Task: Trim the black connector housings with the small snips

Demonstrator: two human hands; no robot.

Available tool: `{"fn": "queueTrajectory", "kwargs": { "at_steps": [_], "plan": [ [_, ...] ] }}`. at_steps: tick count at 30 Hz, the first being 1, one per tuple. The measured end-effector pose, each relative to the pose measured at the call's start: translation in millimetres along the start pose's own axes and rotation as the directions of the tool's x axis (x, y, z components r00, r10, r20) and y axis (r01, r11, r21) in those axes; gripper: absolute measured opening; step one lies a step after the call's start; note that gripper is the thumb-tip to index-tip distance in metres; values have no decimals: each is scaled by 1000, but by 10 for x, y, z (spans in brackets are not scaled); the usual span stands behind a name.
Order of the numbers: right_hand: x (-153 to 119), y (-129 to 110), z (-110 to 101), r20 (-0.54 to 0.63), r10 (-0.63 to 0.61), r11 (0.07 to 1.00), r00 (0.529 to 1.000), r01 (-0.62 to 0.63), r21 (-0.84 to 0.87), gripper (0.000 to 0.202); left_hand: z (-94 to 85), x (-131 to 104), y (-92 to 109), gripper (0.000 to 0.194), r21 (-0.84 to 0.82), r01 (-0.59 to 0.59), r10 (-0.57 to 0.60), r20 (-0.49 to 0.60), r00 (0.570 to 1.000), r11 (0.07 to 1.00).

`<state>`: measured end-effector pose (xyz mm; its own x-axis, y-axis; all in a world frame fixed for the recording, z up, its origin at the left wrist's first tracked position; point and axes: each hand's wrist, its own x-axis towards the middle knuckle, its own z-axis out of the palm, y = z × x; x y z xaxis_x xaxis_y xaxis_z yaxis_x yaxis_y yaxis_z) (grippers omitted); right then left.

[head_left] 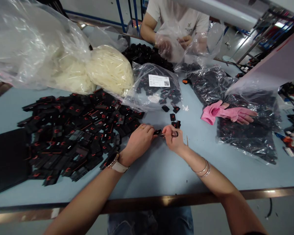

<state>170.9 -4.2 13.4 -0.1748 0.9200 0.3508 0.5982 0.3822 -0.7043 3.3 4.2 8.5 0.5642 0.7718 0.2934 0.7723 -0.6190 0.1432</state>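
Observation:
My left hand (pixel 141 138), with a watch on its wrist, has its fingers closed on a small black part (pixel 157 132) at the middle of the table. My right hand (pixel 173 138) is wrapped round a dark, slim tool (pixel 174 134), whose tip meets the black part. Left of my hands spreads a large pile of black connectors (pixel 75 130) with orange-red pieces. Just beyond my right hand lie a few loose black connectors (pixel 172 117), near a clear labelled bag (pixel 156 86) holding more of them.
Large clear bags of cream-coloured pieces (pixel 110 68) stand at the back left. Pink gloves (pixel 227 112) lie on dark-filled bags (pixel 250 130) at the right. A black bin (pixel 8 160) sits far left. Across the table (pixel 161 173), a person (pixel 178 26) handles a clear bag.

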Motion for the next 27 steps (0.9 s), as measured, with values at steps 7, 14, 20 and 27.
{"fn": "queueTrajectory", "kwargs": {
  "at_steps": [7, 14, 20, 27],
  "plan": [
    [22, -42, 5, 18, -43, 997, 999, 44, -67, 31, 28, -19, -15, 17, 11, -11, 11, 1, 1000, 1000],
    [2, -5, 33, -9, -138, 984, 990, 136, -117, 27, 32, -15, -19, 19, 7, -11, 11, 3, 1000, 1000],
    [-8, 12, 0, -57, -134, 991, 989, 134, -16, 30, 9, -3, -14, 18, -12, 11, -11, 13, 1000, 1000],
    [0, -3, -17, -29, -99, 995, 995, 99, -12, 31, 18, -11, -20, 18, -35, 10, -10, 5, 1000, 999]
  ]
}}
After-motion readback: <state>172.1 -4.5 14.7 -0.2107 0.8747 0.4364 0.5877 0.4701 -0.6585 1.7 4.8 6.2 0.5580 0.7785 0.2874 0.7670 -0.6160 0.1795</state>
